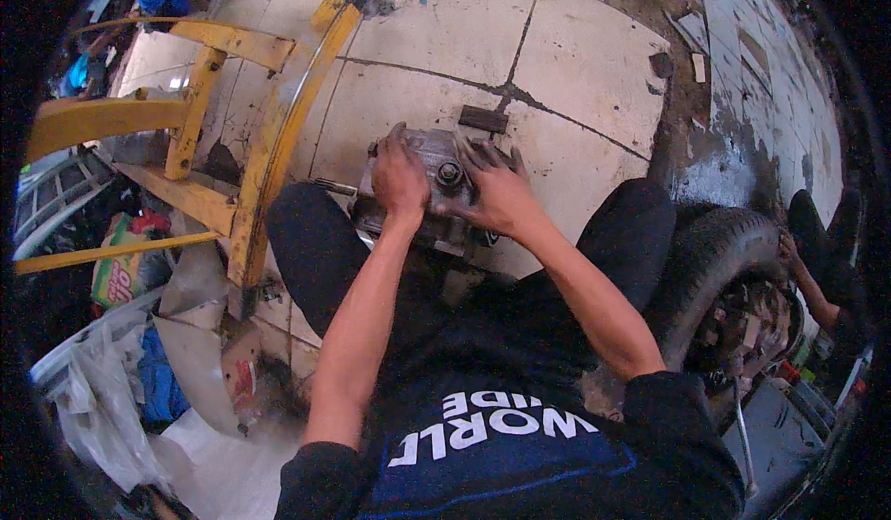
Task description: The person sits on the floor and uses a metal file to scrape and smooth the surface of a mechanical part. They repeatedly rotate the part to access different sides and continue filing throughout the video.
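A grey cast-metal gearbox [444, 206] sits on the tiled floor between my bent knees. A shaft [336, 187] sticks out of its left side, and a round bolt-like fitting [450, 174] stands on its top. My left hand [401, 177] lies over the left part of the gearbox, its fingers curled toward the far edge. Around the right side is my right hand [497, 186], fingers spread along the far side and thumb across the top. Both hands look darkened with grime. The undersides of the fingers are hidden.
Just beyond the gearbox lies a small dark block [484, 118]. A yellow metal frame [269, 158] stands at left, near bags and plastic sheeting [102, 418]. At right is a tyre [715, 260], with another person's hand [789, 249] beside it. Broken flooring [687, 140] lies farther right.
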`<state>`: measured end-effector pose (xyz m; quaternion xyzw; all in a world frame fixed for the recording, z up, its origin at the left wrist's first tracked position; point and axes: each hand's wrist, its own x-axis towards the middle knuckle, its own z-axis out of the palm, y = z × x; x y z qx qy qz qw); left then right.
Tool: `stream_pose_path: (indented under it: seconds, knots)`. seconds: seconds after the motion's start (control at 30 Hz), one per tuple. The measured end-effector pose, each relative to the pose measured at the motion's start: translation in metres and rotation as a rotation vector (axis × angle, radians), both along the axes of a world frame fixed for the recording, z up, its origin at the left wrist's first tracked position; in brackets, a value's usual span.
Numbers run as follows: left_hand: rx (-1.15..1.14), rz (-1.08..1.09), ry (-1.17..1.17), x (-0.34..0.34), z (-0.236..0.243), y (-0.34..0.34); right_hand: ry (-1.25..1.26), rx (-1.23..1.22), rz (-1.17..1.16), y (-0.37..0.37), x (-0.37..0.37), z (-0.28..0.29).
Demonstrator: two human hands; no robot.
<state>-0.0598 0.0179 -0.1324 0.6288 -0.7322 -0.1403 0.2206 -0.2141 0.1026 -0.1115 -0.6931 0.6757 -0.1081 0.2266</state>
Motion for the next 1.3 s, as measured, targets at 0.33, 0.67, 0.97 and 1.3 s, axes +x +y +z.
stream_pose_path:
  seconds: [0.33,0.67,0.97,1.3]
  knots:
    - [-0.103,-0.025,0.06,0.004,-0.007,0.0,-0.514,0.047,-0.574,0.034,-0.061,0.033]
    - [-0.044,-0.008,0.08,0.005,-0.01,-0.001,-0.615,-0.021,-0.491,0.003,-0.002,0.007]
    - [-0.02,0.017,0.113,0.005,0.0,0.002,-0.615,0.049,-0.358,0.021,0.005,0.022]
    - [-0.108,-0.327,0.13,0.004,0.022,0.003,-0.757,-0.164,-0.669,0.023,-0.022,0.058]
